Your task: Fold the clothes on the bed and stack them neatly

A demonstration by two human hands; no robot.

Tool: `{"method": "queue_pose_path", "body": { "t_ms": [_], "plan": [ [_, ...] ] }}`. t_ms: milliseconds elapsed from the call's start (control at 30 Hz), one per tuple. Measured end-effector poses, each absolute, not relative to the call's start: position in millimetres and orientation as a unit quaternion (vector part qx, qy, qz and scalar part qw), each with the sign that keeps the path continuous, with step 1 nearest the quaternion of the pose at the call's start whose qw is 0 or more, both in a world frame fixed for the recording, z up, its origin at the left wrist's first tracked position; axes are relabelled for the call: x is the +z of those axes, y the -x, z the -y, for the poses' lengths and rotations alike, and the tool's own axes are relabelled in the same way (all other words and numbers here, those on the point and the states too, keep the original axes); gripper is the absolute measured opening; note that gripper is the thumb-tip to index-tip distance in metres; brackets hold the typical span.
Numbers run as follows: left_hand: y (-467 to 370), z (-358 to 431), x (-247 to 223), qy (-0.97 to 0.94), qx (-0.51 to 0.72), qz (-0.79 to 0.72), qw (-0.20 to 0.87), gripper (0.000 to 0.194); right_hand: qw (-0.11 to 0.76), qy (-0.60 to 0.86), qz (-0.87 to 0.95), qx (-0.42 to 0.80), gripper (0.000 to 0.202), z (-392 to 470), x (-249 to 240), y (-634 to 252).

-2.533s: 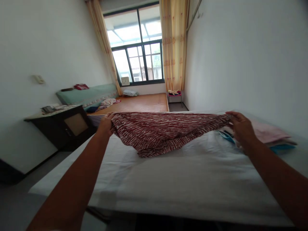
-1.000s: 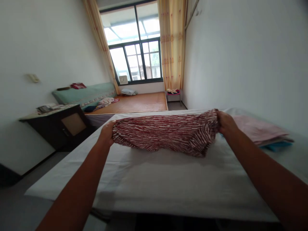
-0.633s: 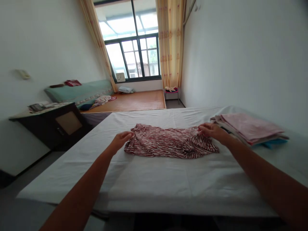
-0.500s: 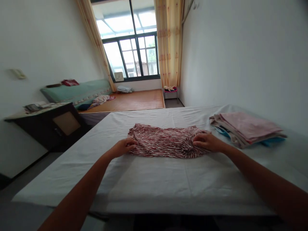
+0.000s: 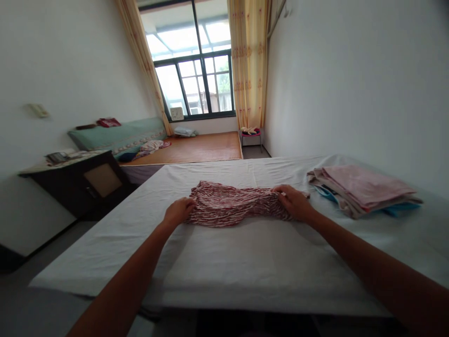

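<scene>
A red and white striped cloth (image 5: 224, 203) lies bunched lengthwise on the white sheet of the table (image 5: 224, 271). My left hand (image 5: 179, 210) pinches its left end, fingers closed on the fabric. At the right part of the cloth, my right hand (image 5: 290, 201) grips the upper edge between thumb and fingers. A small end of the cloth sticks out beyond my right hand.
Folded pink, beige and blue fabrics (image 5: 372, 187) are stacked at the table's right. A dark cabinet (image 5: 101, 180) stands at the left. Beyond the table are a bed (image 5: 206, 146), a small pink stool (image 5: 251, 135) and a window.
My right hand has moved a little left and away from me, drawing the right part of the cloth into a narrower bunch. My left hand stays at the left end. The view has shifted slightly.
</scene>
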State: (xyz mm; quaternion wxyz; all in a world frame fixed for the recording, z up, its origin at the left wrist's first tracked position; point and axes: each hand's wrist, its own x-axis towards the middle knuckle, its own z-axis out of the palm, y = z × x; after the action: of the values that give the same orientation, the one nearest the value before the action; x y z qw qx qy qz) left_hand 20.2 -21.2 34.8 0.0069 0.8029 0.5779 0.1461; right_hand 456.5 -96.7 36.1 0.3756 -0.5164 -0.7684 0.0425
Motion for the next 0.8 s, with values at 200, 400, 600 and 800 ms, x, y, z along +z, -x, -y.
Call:
{"method": "queue_pose_path", "body": {
  "t_ms": [200,400,600,800],
  "plan": [
    [-21.7,30.6,68.9,-0.730,0.386,-0.563,0.019,0.019,0.459,0.604,0.646,0.083,0.023,94.2,59.7,-468.9],
    [-32.5,41.8,97.0,-0.617,0.562,-0.516,0.193,0.018,0.524,0.602,0.603,0.023,0.021,89.7,62.6,-477.7],
    [-34.8,53.3,113.9,-0.640,0.563,-0.485,0.197,0.025,0.551,0.563,0.607,0.110,0.017,95.1,79.4,-476.2],
    [-27.6,61.9,151.0,-0.581,0.669,-0.399,0.238,0.028,0.681,0.424,0.516,0.300,0.029,106.2,119.5,-481.3]
  ]
}}
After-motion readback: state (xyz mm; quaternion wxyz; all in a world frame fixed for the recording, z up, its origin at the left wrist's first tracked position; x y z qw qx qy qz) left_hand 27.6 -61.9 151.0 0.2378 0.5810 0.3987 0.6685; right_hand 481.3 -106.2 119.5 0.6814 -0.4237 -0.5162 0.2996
